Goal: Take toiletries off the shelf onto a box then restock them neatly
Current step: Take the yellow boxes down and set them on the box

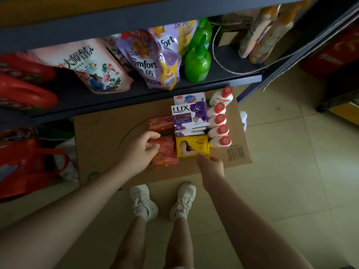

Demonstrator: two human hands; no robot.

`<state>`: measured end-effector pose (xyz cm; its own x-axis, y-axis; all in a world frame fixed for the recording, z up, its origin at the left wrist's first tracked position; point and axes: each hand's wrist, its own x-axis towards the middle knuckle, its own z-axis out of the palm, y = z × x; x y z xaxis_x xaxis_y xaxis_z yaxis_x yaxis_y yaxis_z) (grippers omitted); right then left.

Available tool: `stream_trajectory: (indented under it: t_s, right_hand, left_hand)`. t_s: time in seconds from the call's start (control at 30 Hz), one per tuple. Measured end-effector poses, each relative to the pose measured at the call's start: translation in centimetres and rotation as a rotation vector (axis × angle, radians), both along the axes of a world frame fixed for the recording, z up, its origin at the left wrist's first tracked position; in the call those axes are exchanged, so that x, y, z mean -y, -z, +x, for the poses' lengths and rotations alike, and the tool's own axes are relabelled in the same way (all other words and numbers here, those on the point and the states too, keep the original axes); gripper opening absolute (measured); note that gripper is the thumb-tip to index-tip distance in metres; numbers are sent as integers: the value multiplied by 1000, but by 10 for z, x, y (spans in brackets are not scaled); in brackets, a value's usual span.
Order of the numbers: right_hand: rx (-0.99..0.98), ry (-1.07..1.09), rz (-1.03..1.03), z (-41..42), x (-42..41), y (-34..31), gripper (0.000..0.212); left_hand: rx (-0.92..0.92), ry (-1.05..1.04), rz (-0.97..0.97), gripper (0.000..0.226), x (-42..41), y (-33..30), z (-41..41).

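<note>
A flat cardboard box lies on the floor under the shelf. On it sit red soap packs, a stack of LUX soap boxes, a Safeguard box, a yellow soap pack and a row of several white bottles with red caps. My left hand curls its fingers round the middle red soap pack. My right hand pinches the near edge of the yellow soap pack.
The shelf holds softener pouches, a pink refill bag, green bottles, peach bottles and a rope. Red bags stand left of the box. My feet are just before the box on tiled floor.
</note>
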<state>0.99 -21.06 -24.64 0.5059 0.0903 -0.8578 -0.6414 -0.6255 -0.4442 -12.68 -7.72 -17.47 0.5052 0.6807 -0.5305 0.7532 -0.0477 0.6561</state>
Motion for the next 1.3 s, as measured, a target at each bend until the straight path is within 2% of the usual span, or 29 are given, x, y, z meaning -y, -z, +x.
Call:
stream_trajectory:
  t_s: [0.07, 0.17, 0.23, 0.3, 0.37, 0.5, 0.63, 0.73, 0.87, 1.0, 1.07, 1.2, 1.3]
  right_hand:
    - [-83, -41, 16, 0, 2, -14, 19]
    - [-241, -83, 185, -4, -8, -61, 14]
    - [-197, -193, 316, -6, -26, -100, 9]
    - [-122, -289, 440, -7, -50, -141, 15]
    - [-82, -341, 576, -9, -77, -181, 17]
    - [92, -528, 801, -22, -137, -240, 20]
    - [316, -619, 917, -29, -195, -266, 24]
    - [457, -642, 929, -28, -229, -275, 26]
    - [611, -714, 866, -30, -277, -278, 28]
    - [967, -872, 694, -22, -329, -255, 19]
    - [1107, -951, 602, -14, -354, -243, 22]
    - [1237, -1028, 534, 4, -406, -225, 40]
    - [1182, -966, 518, 18, -433, -217, 52]
  left_hand:
    - [39, -2, 11, 29, -5, -9, 1]
    - [105, -15, 44, 31, -15, -31, 0]
    - [153, -6, 82, 35, -26, -49, -4]
    - [181, 9, 150, 40, -39, -74, -11]
    - [184, 35, 327, 43, -53, -99, -25]
    - [108, 133, 885, 60, -95, -137, -56]
    - [-9, 272, 1152, 82, -153, -161, -72]
    - [-103, 342, 1223, 89, -190, -176, -75]
    - [-204, 262, 1114, 101, -223, -183, -81]
    - [-219, 292, 1122, 108, -243, -177, -80]
    - [-238, 270, 1113, 112, -249, -179, -80]
    - [-177, 230, 1156, 109, -258, -172, -81]
    - [-107, 185, 1254, 102, -267, -164, -79]
